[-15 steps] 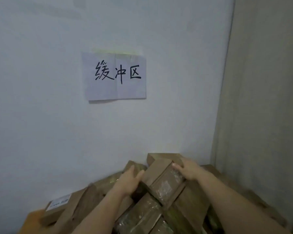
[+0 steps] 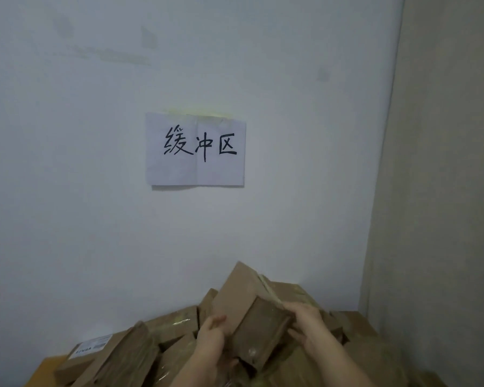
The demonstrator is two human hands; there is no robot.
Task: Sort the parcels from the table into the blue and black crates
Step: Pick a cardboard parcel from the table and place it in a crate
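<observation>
Brown cardboard parcel [image 2: 252,311], a flat oblong box with clear tape along one edge, is tipped up on end above the heap, its far corner pointing at the wall and its near end caught between both hands. Left hand [image 2: 211,335] grips the lower left edge, fingers curled over the rim; right hand [image 2: 308,321] wraps the right side, fingertips [image 2: 289,307] hooked over the taped edge and thumb pressed on the near face. So each hand is closed round the box, not spread.

Below it lies the pile of brown cardboard boxes [image 2: 140,353], many taped and jumbled at angles, one at the left bearing a white printed shipping label [image 2: 91,348]. They cover the desk [image 2: 44,368], of which only an orange-brown corner shows at lower left. Behind hangs a white paper sign with black handwritten characters [image 2: 195,149] on the pale wall, and a beige curtain [image 2: 442,177] fills the right side.

Judging by the grip, the step in hand is lifting one parcel clear of the heap. Next it calls for reading the parcel (its label is not visible from here), then turning toward the crates, neither of which is in view, while keeping neighbouring boxes from sliding
</observation>
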